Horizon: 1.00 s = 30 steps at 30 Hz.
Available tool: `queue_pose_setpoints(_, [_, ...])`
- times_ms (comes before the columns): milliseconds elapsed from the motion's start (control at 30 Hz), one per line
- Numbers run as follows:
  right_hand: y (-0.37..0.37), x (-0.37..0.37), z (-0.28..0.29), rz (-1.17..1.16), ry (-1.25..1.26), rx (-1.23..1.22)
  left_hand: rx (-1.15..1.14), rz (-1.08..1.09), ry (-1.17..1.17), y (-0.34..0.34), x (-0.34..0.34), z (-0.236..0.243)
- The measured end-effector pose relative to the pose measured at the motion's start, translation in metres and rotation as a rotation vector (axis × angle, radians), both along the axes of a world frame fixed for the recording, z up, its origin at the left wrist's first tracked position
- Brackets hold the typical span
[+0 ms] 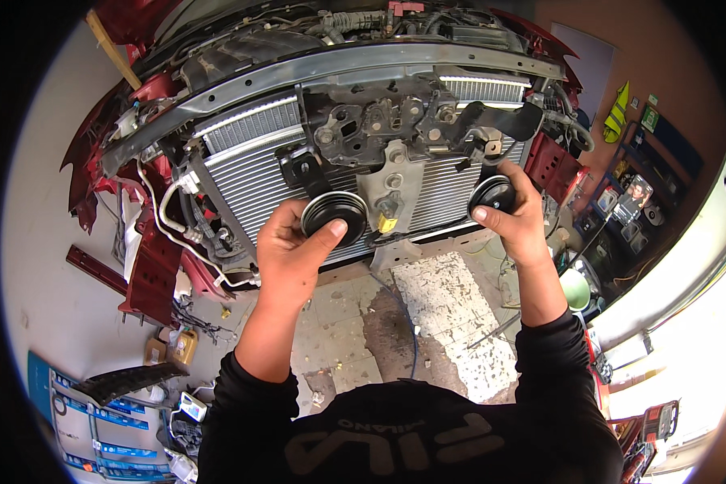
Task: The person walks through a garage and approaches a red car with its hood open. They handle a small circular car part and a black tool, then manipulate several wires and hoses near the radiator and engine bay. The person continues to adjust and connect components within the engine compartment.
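My left hand (290,250) grips a round black car horn (327,214), thumb across its face and fingers behind its rim. A black bracket (305,168) runs up from this horn in front of the radiator (246,181). On the other side of the centre support (393,181), my right hand (522,218) is closed round a second, similar horn (487,196), its thumb on the front. Whether either horn is bolted on, I cannot tell. Between the horns, a yellow connector (388,222) hangs low on the support. Above it sits the hood latch (379,117).
A metal crossbar (339,66) spans the opened car front, with the engine bay (250,44) behind. Red body panels (149,270) stick out at the left. A blue cable (412,315) lies on the tiled floor (339,323). Shelving (629,194) stands at the right wall.
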State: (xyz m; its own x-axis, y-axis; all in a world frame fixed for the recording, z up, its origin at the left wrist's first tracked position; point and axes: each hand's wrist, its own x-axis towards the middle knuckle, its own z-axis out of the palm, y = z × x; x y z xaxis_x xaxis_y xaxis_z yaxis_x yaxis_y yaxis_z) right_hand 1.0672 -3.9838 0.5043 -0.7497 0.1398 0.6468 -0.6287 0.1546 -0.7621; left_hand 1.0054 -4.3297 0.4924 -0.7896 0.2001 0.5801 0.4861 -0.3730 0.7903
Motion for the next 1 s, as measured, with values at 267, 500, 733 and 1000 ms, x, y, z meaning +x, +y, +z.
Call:
queue_pose_setpoints(267, [0.003, -0.004, 0.005, 0.069, -0.046, 0.014, 0.008, -0.006, -0.022, 0.000, 0.003, 0.003])
queue_pose_setpoints(500, [-0.003, -0.027, -0.004, 0.025, 0.029, 0.001, 0.005, -0.015, -0.046, -0.001, 0.003, 0.001])
queue_pose_setpoints(733, [0.000, -0.038, -0.019, 0.118, -0.053, -0.092, 0.020, -0.015, -0.027, 0.000, 0.002, 0.000])
queue_pose_setpoints(1000, [-0.013, -0.045, -0.042, 0.162, 0.010, -0.397, 0.075, -0.035, 0.022, 0.006, 0.000, -0.003])
